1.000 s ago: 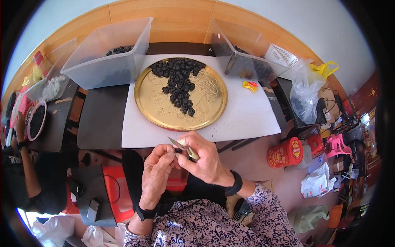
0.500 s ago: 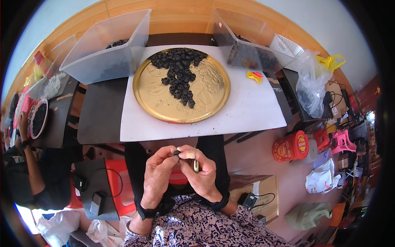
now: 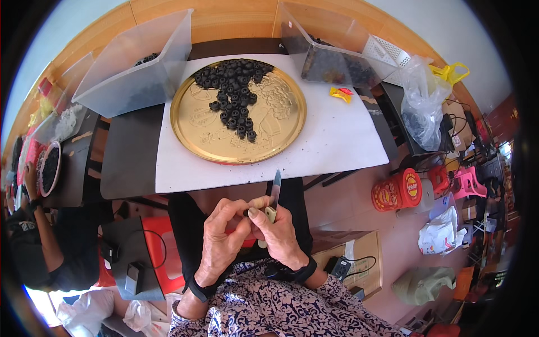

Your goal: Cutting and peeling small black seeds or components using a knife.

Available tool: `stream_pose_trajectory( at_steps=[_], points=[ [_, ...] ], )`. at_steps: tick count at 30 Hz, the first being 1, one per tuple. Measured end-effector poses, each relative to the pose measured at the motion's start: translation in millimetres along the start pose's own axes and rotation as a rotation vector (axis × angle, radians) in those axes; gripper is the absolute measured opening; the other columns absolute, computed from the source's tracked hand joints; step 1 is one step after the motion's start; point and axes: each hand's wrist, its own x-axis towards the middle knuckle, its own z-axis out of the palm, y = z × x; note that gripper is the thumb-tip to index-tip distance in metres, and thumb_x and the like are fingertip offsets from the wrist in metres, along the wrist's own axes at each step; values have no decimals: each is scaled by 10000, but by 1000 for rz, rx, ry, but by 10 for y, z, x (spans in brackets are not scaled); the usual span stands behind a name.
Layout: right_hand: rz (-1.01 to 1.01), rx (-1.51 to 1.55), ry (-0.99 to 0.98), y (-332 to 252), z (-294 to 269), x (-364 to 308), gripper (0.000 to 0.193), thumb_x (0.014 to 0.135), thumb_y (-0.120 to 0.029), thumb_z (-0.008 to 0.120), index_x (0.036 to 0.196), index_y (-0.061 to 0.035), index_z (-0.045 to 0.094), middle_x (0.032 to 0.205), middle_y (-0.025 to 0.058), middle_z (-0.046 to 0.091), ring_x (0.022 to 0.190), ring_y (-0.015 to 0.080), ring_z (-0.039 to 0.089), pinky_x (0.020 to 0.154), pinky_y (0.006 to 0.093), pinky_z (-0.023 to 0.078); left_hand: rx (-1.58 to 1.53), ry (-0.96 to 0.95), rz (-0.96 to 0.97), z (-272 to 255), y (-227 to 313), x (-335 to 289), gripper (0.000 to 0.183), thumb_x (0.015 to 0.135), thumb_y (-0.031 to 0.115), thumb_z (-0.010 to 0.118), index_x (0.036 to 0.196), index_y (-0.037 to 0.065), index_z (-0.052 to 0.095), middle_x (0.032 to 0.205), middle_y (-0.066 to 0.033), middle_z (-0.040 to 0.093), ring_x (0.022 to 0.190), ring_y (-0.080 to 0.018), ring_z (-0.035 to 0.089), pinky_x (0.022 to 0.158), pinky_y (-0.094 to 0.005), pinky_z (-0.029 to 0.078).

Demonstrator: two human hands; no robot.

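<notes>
Swung into view since the preceding frame: blade of the knife (image 3: 275, 188), pointing toward the top of the frame; previously visible mainly by its pale handle. Located at lower centre of the frame, between the fingertips of both hands: small black piece (image 3: 246, 213), mostly covered. Left hand (image 3: 224, 231): thumb and forefinger pinching the small black piece. Right hand (image 3: 281, 238): fingers closed around the knife handle, thumb tip just beside the same piece. Above, at upper centre: round gold tray (image 3: 208, 147), with loose black pieces (image 3: 231, 78) bunched at its top edge and trailing downward. Beneath the tray: white sheet (image 3: 337, 146), with a yellow-and-red wrapper (image 3: 339, 95) on its right part. At upper left and upper right, beside the sheet: clear bins (image 3: 132, 84), with dark contents. At far left: pink-rimmed bowl (image 3: 58, 168), near a co-worker's hand (image 3: 30, 177). At right: red bucket (image 3: 396, 191) on the floor.
</notes>
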Motion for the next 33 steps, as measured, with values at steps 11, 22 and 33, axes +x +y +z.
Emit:
stream_pose_trajectory(
  at_steps=[11, 22, 33],
  points=[
    [27, 33, -43, -111, 23, -50, 189, 936, -215, 651, 933, -27, 636, 690, -61, 510, 534, 9, 396, 458, 173, 314, -452, -102, -113, -146, -42, 20, 128, 911, -39, 557, 1033, -11, 584, 932, -5, 532, 852, -79, 558, 777, -211, 448],
    [-79, -284, -23, 21, 25, -22, 131, 941, -140, 614, 912, -13, 601, 695, -35, 511, 573, 29, 428, 479, 210, 347, -567, -84, -218, -273, -85, 6, 132, 899, -2, 584, 1027, 16, 609, 938, -34, 616, 831, -77, 565, 762, -210, 469],
    [-649, -1118, -328, -276, 1, 149, 188, 735, 61, 644, 880, -17, 554, 770, 110, 558, 604, 304, 616, 516, 355, 500, -672, -164, -170, -331, -128, -32, 156, 883, -13, 583, 1038, -13, 593, 960, -1, 582, 874, -76, 563, 825, -221, 464]
  ],
)
